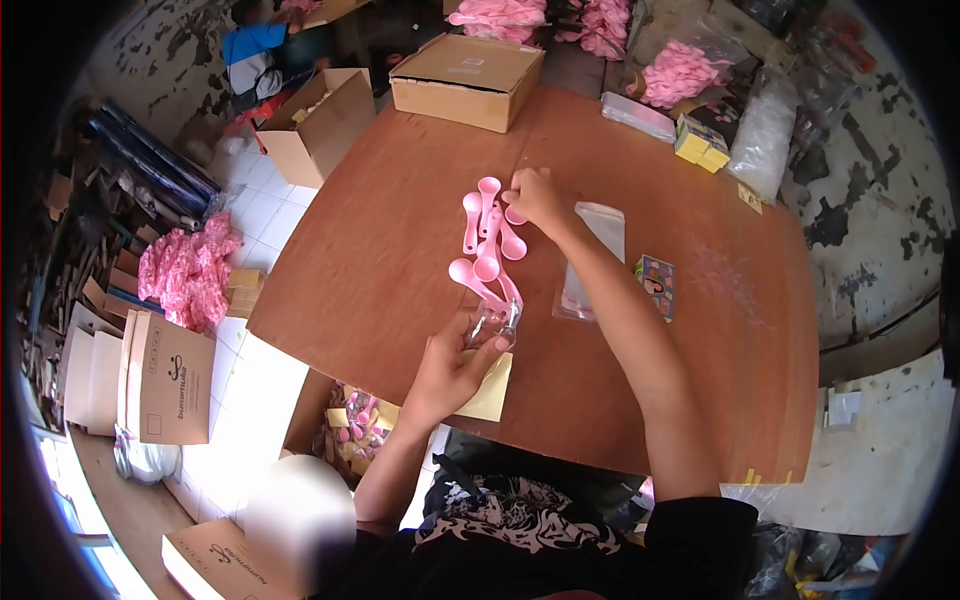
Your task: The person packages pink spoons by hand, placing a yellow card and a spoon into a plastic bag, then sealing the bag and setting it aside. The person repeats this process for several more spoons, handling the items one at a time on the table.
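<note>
My left hand [455,365] is closed on a small clear plastic bag [492,326] near the table's front edge. Two pink spoons [474,280] reach out of the bag's mouth, away from me. Beyond them several loose pink spoons [488,215] lie in a cluster. My right hand [536,198], its fingers curled, is at the right side of that cluster, over a spoon [514,215] that is partly hidden; whether it grips the spoon is unclear. A yellow paper [490,392] lies under my left hand. Clear plastic bags [600,245] lie flat beside my right forearm.
A small patterned box [655,285] lies right of my right forearm on the wooden table [400,230]. At the back are a closed cardboard box [467,82], yellow boxes [702,143] and pink bundles [680,75]. Another person [255,55] is at the upper left.
</note>
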The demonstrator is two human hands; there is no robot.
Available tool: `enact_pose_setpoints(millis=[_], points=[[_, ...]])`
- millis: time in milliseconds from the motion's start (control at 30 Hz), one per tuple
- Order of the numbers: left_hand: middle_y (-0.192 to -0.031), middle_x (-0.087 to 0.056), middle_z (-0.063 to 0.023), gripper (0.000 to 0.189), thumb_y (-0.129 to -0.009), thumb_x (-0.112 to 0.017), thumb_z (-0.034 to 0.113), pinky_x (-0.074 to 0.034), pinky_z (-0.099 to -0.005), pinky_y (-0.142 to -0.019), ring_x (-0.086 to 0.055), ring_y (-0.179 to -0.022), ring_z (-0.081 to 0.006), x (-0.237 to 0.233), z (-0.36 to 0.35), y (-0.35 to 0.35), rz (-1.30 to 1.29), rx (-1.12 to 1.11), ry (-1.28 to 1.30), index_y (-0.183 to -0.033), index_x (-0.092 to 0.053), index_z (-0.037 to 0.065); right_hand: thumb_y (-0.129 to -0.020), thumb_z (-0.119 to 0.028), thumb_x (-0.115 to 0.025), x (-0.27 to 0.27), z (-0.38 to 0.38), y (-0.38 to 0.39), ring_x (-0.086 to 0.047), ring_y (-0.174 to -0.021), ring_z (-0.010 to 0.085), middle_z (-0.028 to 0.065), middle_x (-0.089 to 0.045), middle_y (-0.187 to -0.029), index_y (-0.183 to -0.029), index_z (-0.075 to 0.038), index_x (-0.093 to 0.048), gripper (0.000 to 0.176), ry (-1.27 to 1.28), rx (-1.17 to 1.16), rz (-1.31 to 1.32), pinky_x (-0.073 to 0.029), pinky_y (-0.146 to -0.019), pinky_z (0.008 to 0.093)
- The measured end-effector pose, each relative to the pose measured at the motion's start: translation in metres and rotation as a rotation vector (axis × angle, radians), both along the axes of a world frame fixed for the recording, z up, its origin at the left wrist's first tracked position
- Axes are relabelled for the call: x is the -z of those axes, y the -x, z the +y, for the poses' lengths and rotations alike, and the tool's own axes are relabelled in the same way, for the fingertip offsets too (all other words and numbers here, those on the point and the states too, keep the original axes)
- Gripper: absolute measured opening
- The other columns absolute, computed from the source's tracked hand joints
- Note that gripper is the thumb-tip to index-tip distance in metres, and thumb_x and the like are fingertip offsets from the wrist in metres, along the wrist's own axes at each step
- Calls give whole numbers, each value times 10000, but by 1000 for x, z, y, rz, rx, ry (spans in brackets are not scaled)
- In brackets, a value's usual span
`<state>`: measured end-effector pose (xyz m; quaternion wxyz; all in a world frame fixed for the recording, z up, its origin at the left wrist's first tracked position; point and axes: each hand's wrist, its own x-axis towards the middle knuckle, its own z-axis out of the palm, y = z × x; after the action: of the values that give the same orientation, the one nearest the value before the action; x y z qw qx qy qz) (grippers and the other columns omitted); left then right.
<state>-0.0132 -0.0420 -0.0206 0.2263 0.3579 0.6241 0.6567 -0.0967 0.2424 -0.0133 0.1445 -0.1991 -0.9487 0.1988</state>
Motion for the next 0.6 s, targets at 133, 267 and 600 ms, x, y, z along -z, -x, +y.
enact_pose_setpoints(millis=[133,267,600], points=[[-996,-694,-75,292,-972,-641,102,-515,-219,-741,-640,-890,-77,-8,2,3,-88,59,84,-1209,-537,-35,-746,-92,-733,1,13,-1,-696,-884,402,257,-694,-946,-910,29,-698,208,-167,39,-122,-567,-783,476],[-1068,-693,-107,339,-963,-656,114,-526,-274,-836,-656,-998,-135,-11,11,0,-130,103,2,-1240,-541,-45,-738,-37,-717,-11,18,-34,-707,-859,349,216,-697,-905,-1141,17,-590,426,-29,-15,-6,-573,-766,446],[-1064,-712,-135,317,-961,-666,134,-535,-310,-874,-679,-1026,-182,-20,49,-12,-75,246,-48,-1186,-560,-62,-886,18,-678,-88,-61,-190,-687,-815,145,102,-685,-977,-1371,-30,-386,568,787,-193,700,-579,-695,256]])
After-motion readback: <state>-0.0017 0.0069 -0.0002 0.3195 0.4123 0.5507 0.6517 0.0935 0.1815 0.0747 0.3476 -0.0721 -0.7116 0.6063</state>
